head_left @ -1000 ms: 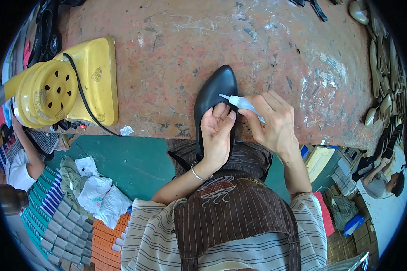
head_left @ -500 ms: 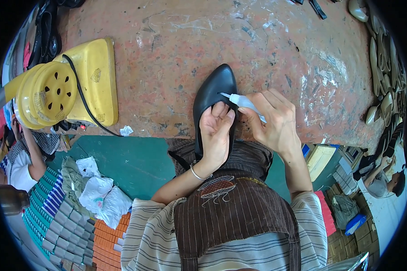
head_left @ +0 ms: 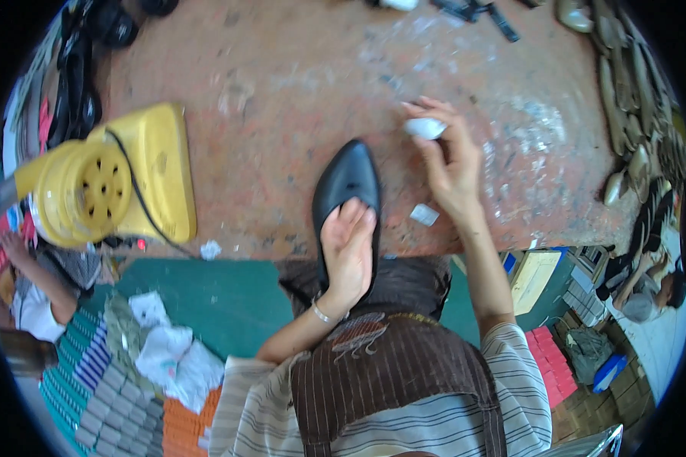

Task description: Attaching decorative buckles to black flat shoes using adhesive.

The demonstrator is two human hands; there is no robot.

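Observation:
A black pointed shoe (head_left: 347,169) rests at the near edge of the workbench, its toe pointing away from me. My left hand (head_left: 348,263) reaches into its opening, palm up, fingers tucked under the upper and gripping it. A small dark wet-looking spot shows on the upper just ahead of the opening. To the right of the toe, above the bench, my right hand (head_left: 456,164) pinches a small white squeeze bottle (head_left: 425,128) between thumb and fingers. The bottle's nozzle cannot be made out. A small white slip (head_left: 424,215) lies on the bench between shoe and right forearm.
A yellow machine (head_left: 164,167) with a round vented housing and black cord stands at left. Black shoes (head_left: 76,84) line the far left, gold-toned shoes (head_left: 629,99) the right edge. Black straps (head_left: 503,23) lie at the back. Another person's arm (head_left: 34,274) shows at lower left.
My right hand has drawn the squeeze bottle off the shoe, up and to the right. The left hand still holds the shoe. The whole view has shifted slightly.

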